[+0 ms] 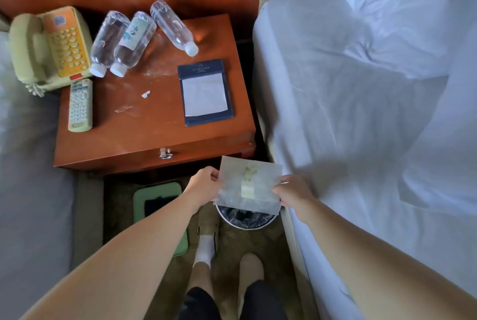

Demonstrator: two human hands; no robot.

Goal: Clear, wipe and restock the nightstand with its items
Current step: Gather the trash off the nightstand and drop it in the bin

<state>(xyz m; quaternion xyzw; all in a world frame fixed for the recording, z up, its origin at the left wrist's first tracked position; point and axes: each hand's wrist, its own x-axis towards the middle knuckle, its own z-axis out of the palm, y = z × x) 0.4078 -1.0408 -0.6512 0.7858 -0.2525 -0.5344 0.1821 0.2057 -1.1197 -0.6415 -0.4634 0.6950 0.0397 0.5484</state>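
Note:
The wooden nightstand (154, 136) carries a cream telephone (49, 46), a remote control (80, 105), three clear water bottles (129, 41) lying on their sides, and a navy notepad holder (205, 92). Small scraps and smears (145, 94) mark its top. Below the nightstand's front edge, my left hand (206, 185) and my right hand (294, 193) each pinch one side of a thin, translucent sheet (249, 185) with bits of debris on it. The sheet hangs directly over a round bin (245, 219) lined with a dark bag.
A bed with white linen (374, 113) runs along the right. Another bed edge (28, 203) lies at the left. A green tray-like object (160, 203) rests on the carpet under the nightstand. My legs and feet (206, 250) stand in the narrow gap.

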